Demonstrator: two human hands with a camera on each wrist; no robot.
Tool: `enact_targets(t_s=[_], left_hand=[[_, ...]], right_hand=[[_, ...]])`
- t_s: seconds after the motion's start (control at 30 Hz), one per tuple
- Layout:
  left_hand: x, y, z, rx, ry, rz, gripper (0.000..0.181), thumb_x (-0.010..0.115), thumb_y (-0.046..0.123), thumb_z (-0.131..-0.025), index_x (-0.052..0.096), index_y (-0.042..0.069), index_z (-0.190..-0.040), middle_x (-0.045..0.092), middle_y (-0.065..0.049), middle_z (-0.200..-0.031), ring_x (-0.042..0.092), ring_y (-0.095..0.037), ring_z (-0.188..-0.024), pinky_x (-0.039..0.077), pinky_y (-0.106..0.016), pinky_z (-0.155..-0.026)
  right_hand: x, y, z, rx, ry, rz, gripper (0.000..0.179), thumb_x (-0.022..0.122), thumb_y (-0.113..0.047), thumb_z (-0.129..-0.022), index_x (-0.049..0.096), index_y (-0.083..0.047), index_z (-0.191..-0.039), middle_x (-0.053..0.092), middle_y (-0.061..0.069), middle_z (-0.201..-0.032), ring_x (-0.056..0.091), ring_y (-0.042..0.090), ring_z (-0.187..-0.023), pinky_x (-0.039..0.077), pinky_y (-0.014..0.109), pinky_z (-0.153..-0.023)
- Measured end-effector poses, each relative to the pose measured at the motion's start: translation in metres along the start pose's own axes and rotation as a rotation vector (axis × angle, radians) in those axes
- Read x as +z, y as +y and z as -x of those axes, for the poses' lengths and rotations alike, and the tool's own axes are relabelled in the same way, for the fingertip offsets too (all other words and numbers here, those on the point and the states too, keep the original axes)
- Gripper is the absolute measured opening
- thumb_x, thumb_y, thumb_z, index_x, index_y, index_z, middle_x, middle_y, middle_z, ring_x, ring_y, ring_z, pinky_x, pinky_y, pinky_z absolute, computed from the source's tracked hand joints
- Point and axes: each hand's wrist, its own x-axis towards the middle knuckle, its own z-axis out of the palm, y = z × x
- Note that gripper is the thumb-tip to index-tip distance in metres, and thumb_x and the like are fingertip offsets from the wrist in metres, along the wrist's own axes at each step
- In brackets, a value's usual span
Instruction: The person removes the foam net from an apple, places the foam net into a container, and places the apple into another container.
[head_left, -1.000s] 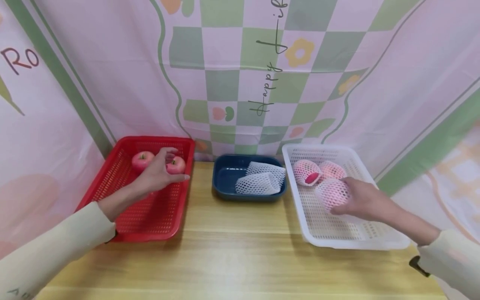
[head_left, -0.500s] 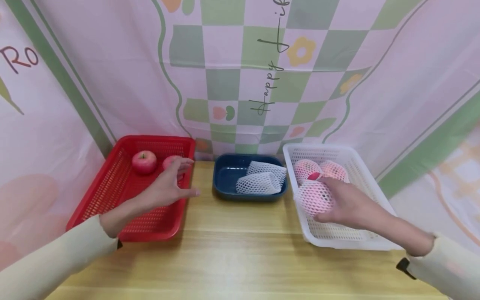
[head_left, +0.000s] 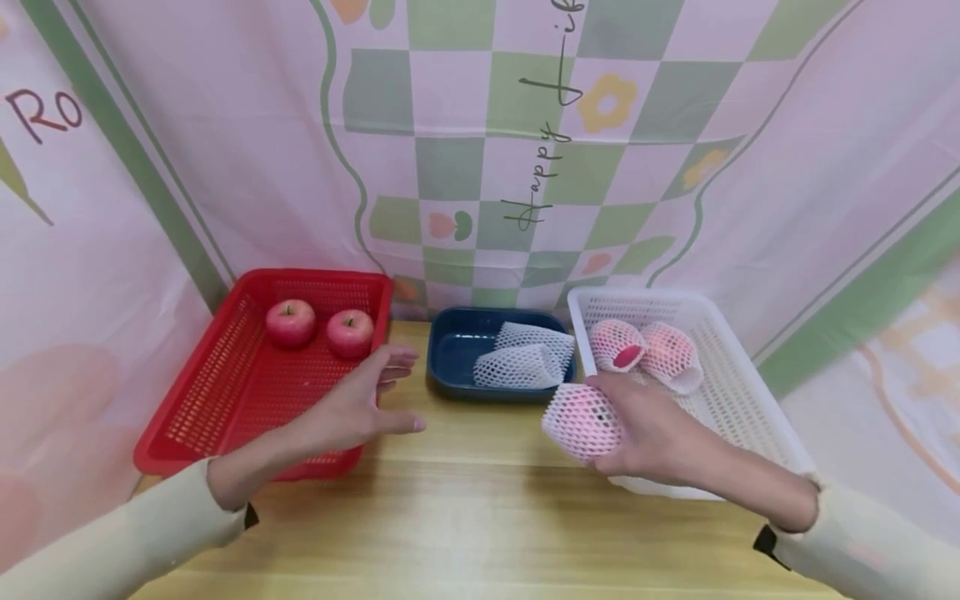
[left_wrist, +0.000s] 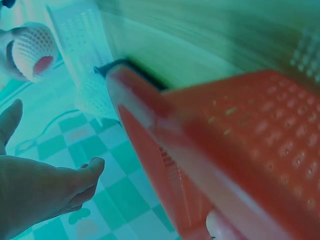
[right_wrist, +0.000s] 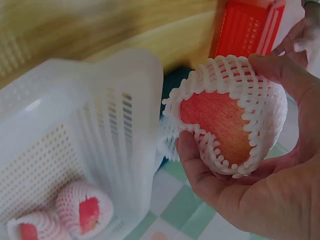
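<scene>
Currently, the right hand (head_left: 645, 429) holds a netted apple (head_left: 581, 422) outside the white basket (head_left: 723, 392). Over the last second this hand has carried the fruit leftward, from among the other netted fruit and across the basket's left rim. Thumb and fingers curl round opposite sides of it; red skin shows through the opening of its foam sleeve.

Beyond the right hand, two wrapped apples (head_left: 617, 343) remain in the white basket, side by side.

Meanwhile, the left hand (head_left: 360, 404) has drawn back and rightward from the bare apples (head_left: 291, 323). It is now above the right rim of the red basket (head_left: 255, 392), thumb and fingers spread, gripping nothing. Both bare apples lie beyond this hand, inside the red basket, apart from each other.

Between the hands and beyond them stands the blue tray (head_left: 453, 354); the two loose foam nets (head_left: 517, 368) inside it are unchanged.

Effect on the work, as judged: the held fruit is free of its basket under single-hand control, the opposite hand is unloaded, and the hands stand nearer each other.
</scene>
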Motion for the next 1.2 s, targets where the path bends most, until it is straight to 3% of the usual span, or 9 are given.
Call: enact_targets(t_s=[0.2,0.4,0.73,0.97,1.2], left_hand=[[0.013,-0.002,0.005,0.000,-0.024,0.053,0.086,0.090,0.024,-0.085,0.041,0.012,-0.154,0.050,-0.009,-0.156,0.046,-0.034,-0.147,0.039,-0.056,-0.122],[0.030,-0.002,0.008,0.028,-0.056,0.065,0.076,0.089,0.022,-0.087,0.046,0.012,-0.149,0.054,-0.008,-0.152,0.050,-0.033,-0.145,0.041,-0.055,-0.120],[0.059,-0.015,0.012,0.126,-0.118,0.119,0.070,0.087,0.012,-0.087,0.048,-0.003,-0.144,0.056,-0.020,-0.146,0.053,-0.045,-0.138,0.043,-0.057,-0.118],[0.077,-0.025,0.012,0.165,-0.141,0.199,0.065,0.085,0.000,-0.086,0.050,-0.008,-0.139,0.057,-0.025,-0.143,0.054,-0.051,-0.134,0.043,-0.061,-0.115],[0.087,-0.035,0.011,0.149,-0.155,0.238,0.058,0.084,0.000,-0.088,0.052,-0.008,-0.136,0.057,-0.029,-0.141,0.056,-0.051,-0.133,0.047,-0.058,-0.113]], right_hand=[[0.013,-0.011,0.000,0.003,-0.071,-0.054,0.090,0.099,-0.021,-0.059,0.059,-0.001,-0.138,0.069,0.015,-0.126,0.069,0.030,-0.109,0.060,0.054,-0.092],[0.025,-0.016,0.000,-0.039,-0.078,-0.043,0.092,0.099,-0.022,-0.058,0.059,0.002,-0.137,0.069,0.016,-0.125,0.069,0.030,-0.108,0.061,0.053,-0.093],[0.045,-0.021,0.002,-0.046,-0.076,-0.069,0.096,0.099,-0.020,-0.057,0.057,0.000,-0.141,0.066,0.024,-0.129,0.068,0.043,-0.111,0.060,0.061,-0.093],[0.058,-0.025,0.003,-0.052,-0.109,-0.083,0.095,0.098,-0.020,-0.056,0.058,-0.001,-0.139,0.066,0.017,-0.126,0.069,0.028,-0.101,0.063,0.049,-0.083],[0.068,-0.027,0.004,-0.102,-0.100,-0.065,0.095,0.097,-0.025,-0.056,0.059,-0.002,-0.139,0.067,0.010,-0.120,0.067,0.022,-0.099,0.062,0.044,-0.083]])
